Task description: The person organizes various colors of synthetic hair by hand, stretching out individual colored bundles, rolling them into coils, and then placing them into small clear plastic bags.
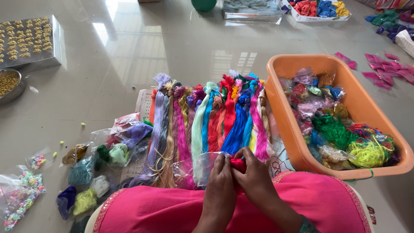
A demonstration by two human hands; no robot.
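Closest in, over the bright pink cloth lap (172, 211), the left hand (221, 183) and the right hand (255, 176) meet, both closed in a pinch on a small bundle of red thread (237, 164) that sits between the fingertips. Just left of it a thin clear plastic pouch (202, 168) lies open-mouthed against the left hand. Judging from this, the step is easing the red bundle into that pouch, and it goes best if the strands stay folded tight and one hand keeps the mouth wide, so no loose ends snag on the film.

Beyond the hands, a row of long silky thread skeins in lilac, pink, mint, blue and red (207, 121) lies side by side on the glossy grey tiled floor (108, 64). To the left, small clear packets of bundled thread (92, 172) lie scattered. To the right stands an orange plastic tub (379, 116), holding many filled packets and loose green and yellow thread. Farther off at the left edge lies a flat tray of small golden pieces (26, 39).
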